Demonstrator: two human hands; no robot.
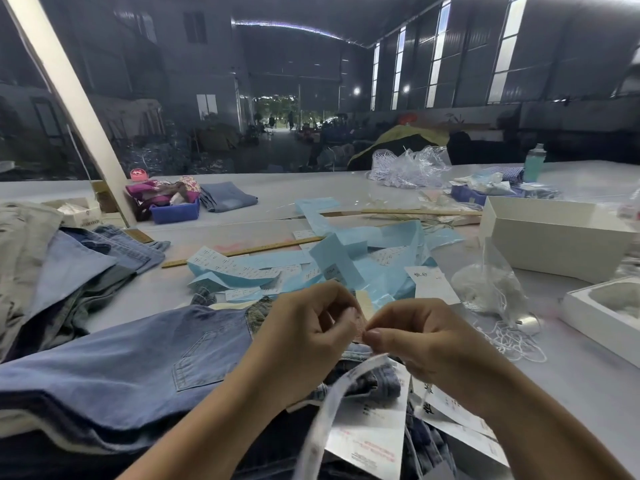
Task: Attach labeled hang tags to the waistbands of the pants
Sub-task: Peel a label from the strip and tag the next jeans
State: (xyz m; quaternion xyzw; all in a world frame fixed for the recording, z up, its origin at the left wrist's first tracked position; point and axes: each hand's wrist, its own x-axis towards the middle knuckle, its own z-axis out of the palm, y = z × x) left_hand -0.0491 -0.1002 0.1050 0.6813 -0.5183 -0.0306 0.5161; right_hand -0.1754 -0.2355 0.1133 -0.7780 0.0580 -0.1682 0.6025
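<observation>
Left hand [308, 336]: fingers curled, pinching a small pale item against the right; what it is cannot be told.
Right hand [420, 336]: thumb and forefinger pinched on the same item.
Pants [138, 362]: blue denim, flat on the tabletop [588, 386], beneath both hands.
Hang tags [367, 434]: white cards lying on the pants below the hands.
String [512, 341]: white, loose, right of the right hand.

Long pale bench [311, 188]. Far left, a blue bin [176, 213] heaped with pink and patterned cloth, a pink-lidded jar [138, 174] just behind it. Two wooden rulers [242, 251] lie across the middle — one among loose pale-blue paper strips [349, 251]. Right side: open white box [554, 237], clear bag of white string [491, 289], loose string trailing beside it. Far right — teal bottle [535, 162] upright, crumpled clear plastic bags [408, 168] nearby. A white post [69, 98] slants up at left.
</observation>
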